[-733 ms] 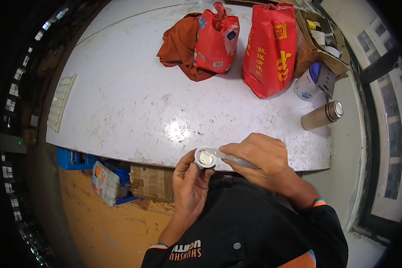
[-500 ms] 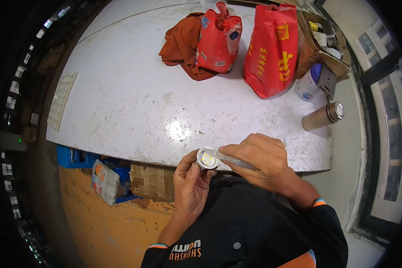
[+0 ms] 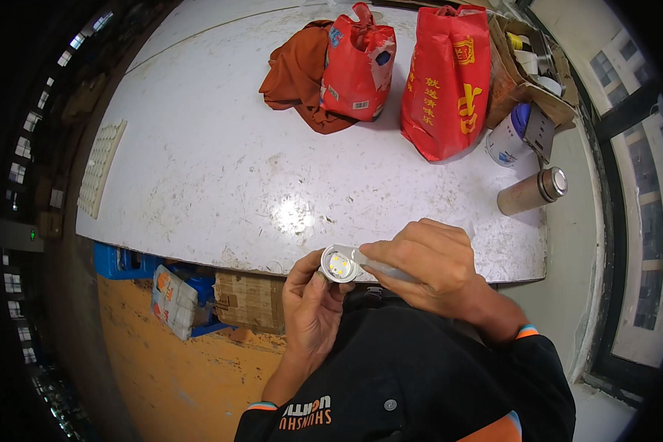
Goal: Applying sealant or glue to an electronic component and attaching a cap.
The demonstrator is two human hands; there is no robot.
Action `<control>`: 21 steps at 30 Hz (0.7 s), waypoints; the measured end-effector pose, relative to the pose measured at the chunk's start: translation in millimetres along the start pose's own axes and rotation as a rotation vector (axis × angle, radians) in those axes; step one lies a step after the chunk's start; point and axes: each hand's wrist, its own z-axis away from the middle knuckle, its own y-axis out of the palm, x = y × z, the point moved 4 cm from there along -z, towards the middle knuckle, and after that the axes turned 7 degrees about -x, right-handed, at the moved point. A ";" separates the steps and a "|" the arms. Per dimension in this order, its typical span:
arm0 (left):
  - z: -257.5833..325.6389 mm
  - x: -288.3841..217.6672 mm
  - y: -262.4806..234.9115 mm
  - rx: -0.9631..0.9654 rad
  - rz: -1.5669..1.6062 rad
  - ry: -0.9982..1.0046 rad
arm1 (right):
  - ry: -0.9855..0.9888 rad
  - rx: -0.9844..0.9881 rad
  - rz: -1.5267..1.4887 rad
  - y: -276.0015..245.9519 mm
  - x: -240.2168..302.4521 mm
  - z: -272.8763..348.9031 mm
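Both hands closed on one small silvery lamp (image 3: 340, 264), held just off the near edge of the white desk (image 3: 221, 177). Right hand (image 3: 427, 265) wrapped narrow around the lamp's body; left hand (image 3: 313, 306) pinching the round head from below with fingertips. Long axis lying roughly level, running from the right grip toward the left; round face with pale yellow chips turned up toward the camera.

Beyond the grip, bare scuffed desk, nothing in the way. Farther off, beyond and slightly left: orange cloth (image 3: 295, 74) with a small red bag (image 3: 357, 66) sitting on it. Beyond and right: tall red bag (image 3: 446, 81) with yellow characters, upright. Right of that, brown carton (image 3: 519, 81), white jar (image 3: 504, 140) with blue lid, metal flask (image 3: 530, 191) lying on its side. Below left of the grip, under the desk: blue crate (image 3: 125, 261), printed packet (image 3: 173, 302), cardboard box (image 3: 250, 302).
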 end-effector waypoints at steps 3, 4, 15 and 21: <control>-0.4 0.3 2.3 0.013 -0.017 0.026 | -0.001 0.008 0.008 -1.6 -0.4 -1.2; -0.5 0.1 3.2 0.013 -0.031 0.041 | -0.003 0.002 0.009 -2.5 -0.5 -1.3; -2.1 0.1 4.6 0.022 -0.108 0.109 | -0.002 -0.007 0.031 -9.2 -1.1 -1.4; -1.7 -0.8 7.6 0.042 -0.151 0.154 | -0.006 0.007 0.046 -11.9 -0.7 -0.5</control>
